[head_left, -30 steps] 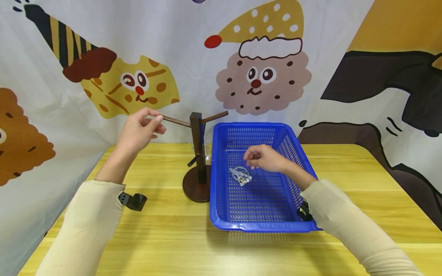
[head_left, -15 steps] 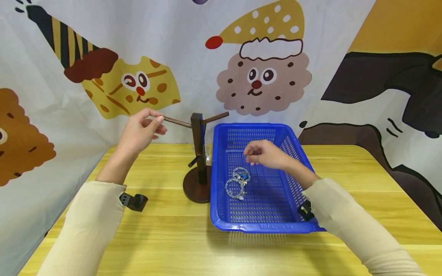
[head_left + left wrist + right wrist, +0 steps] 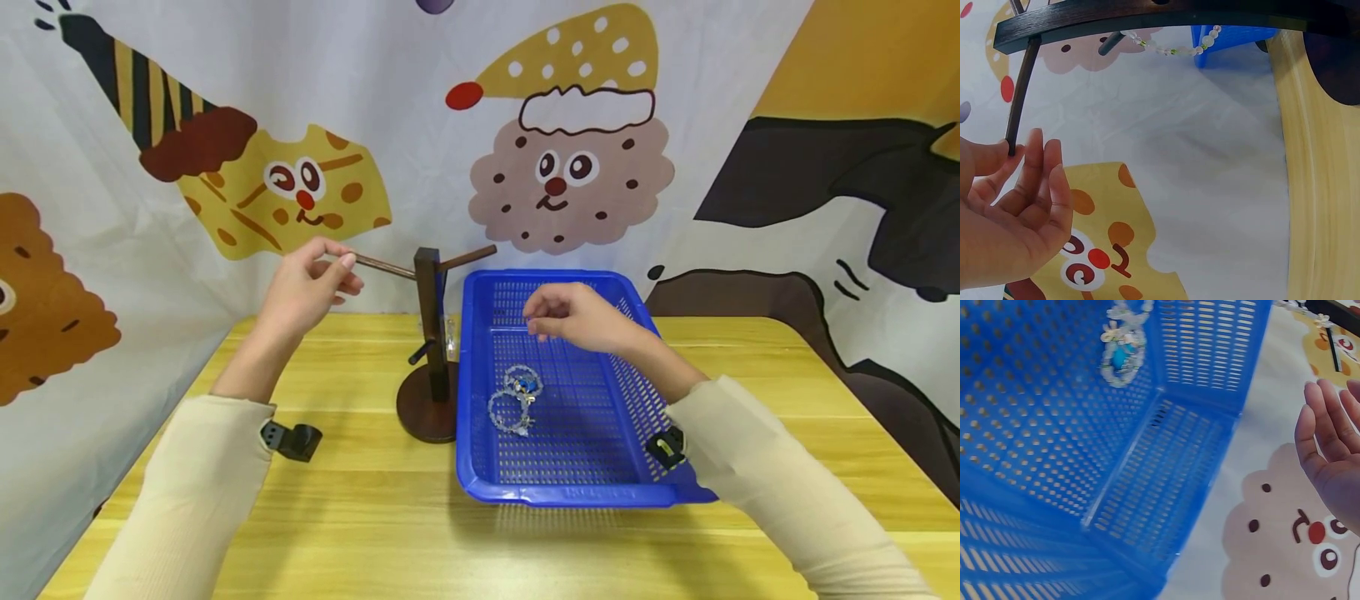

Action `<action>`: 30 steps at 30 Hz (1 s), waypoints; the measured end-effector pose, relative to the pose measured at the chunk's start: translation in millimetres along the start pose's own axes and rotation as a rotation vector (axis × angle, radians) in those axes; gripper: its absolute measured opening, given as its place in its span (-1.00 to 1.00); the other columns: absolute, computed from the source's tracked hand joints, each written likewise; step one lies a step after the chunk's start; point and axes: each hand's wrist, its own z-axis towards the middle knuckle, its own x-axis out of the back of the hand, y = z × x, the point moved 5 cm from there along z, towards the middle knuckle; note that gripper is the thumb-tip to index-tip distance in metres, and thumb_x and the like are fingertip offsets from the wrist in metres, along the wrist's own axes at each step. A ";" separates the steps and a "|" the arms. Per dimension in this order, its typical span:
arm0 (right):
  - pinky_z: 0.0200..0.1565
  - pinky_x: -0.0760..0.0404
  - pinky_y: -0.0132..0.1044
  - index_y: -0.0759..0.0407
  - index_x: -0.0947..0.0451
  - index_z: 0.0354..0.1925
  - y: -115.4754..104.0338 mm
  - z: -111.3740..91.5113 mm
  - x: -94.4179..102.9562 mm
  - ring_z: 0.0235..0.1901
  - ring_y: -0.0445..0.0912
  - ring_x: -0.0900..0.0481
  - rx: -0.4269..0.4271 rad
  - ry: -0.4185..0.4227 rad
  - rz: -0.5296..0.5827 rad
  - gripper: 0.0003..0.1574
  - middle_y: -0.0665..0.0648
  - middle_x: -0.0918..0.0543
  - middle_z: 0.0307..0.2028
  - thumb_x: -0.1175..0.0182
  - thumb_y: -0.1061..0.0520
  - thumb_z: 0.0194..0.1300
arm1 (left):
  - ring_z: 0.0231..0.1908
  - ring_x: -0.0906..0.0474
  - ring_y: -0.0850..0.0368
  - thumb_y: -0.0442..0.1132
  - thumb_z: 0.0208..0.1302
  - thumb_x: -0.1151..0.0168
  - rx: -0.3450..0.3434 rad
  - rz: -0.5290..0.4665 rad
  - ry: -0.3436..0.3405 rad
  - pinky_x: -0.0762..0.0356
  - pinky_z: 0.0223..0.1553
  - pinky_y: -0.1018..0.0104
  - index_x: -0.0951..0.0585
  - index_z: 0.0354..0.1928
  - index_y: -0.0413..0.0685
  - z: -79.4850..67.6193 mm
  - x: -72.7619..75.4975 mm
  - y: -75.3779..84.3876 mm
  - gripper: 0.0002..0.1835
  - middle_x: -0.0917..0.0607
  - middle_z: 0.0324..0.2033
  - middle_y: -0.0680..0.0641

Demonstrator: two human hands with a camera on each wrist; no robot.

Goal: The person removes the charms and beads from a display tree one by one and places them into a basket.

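My left hand (image 3: 303, 283) pinches the tip of a thin wooden peg (image 3: 1021, 100) between thumb and forefinger. That peg sticks out of a dark wooden stand (image 3: 431, 325) with a round base. My right hand (image 3: 573, 317) hovers over the blue plastic basket (image 3: 468, 417), its fingers loosely bent and holding nothing. Two clear beaded bracelets lie on the basket floor, partly overlapping: a nearer bracelet (image 3: 510, 427) and a farther bracelet (image 3: 522, 370) with a blue piece. Another beaded bracelet (image 3: 1175, 51) hangs on a peg behind the stand, mostly hidden in the head view.
The stand is close against the basket's left side on a wooden table (image 3: 330, 508). More pegs stick out from it, including an upper right peg (image 3: 468, 257) and a short front peg (image 3: 422, 352). Behind the table hangs a printed cloth (image 3: 420, 125).
The bracelets, seen as one blurred cluster a second ago, now lie as two separate rings in the basket. My right hand has risen slightly; the left hand keeps its pinch on the peg.
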 end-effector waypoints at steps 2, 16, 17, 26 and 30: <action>-0.37 -0.57 -0.28 0.32 -0.52 -0.27 -5.5 1.8 2.5 -0.46 -0.03 -0.58 0.005 0.006 0.015 -0.90 0.14 -0.60 -0.46 -0.15 0.36 0.19 | -0.42 -0.56 0.33 -0.05 0.37 0.06 0.001 -0.001 -0.001 -0.53 -0.28 0.34 -0.44 0.00 -0.21 0.0 0.1 -0.4 -0.62 -0.65 -0.36 -0.19; -0.35 -0.55 -0.27 0.35 -0.49 -0.16 -53.5 13.9 17.9 -0.43 -0.01 -0.58 0.120 0.046 0.008 -0.83 0.22 -0.62 -0.39 -0.10 0.34 0.25 | -0.37 -0.57 0.25 -0.04 0.37 0.07 -0.007 -0.008 0.000 -0.52 -0.29 0.35 -0.44 0.00 -0.20 -1.1 -0.6 -0.4 -0.62 -0.65 -0.34 -0.21; -0.34 -0.55 -0.26 0.35 -0.48 -0.14 -56.2 14.7 18.0 -0.43 0.00 -0.58 0.126 0.051 0.010 -0.82 0.22 -0.62 -0.39 -0.09 0.33 0.26 | -0.38 -0.57 0.27 -0.04 0.38 0.07 -0.007 -0.007 0.000 -0.52 -0.30 0.37 -0.44 0.00 -0.20 -1.3 -0.6 -0.3 -0.62 -0.65 -0.34 -0.21; -0.32 -0.53 -0.20 0.31 -0.41 0.00 -70.9 20.6 17.7 -0.42 0.00 -0.57 0.144 0.101 0.000 -0.71 0.16 -0.63 -0.39 -0.06 0.25 0.32 | -0.40 -0.55 0.29 -0.04 0.37 0.06 -0.013 0.015 0.003 -0.50 -0.31 0.37 -0.43 0.02 -0.18 -3.6 -1.0 0.9 -0.63 -0.64 -0.34 -0.23; -0.33 -0.53 -0.21 0.31 -0.41 0.00 -74.9 22.6 16.1 -0.44 0.00 -0.57 0.175 0.107 -0.005 -0.72 0.15 -0.63 -0.41 -0.05 0.24 0.33 | -0.37 -0.57 0.19 -0.04 0.37 0.05 -0.015 0.053 -0.003 -0.49 -0.31 0.32 -0.42 0.08 -0.13 -5.7 -2.5 -0.1 -0.61 -0.65 -0.37 -0.22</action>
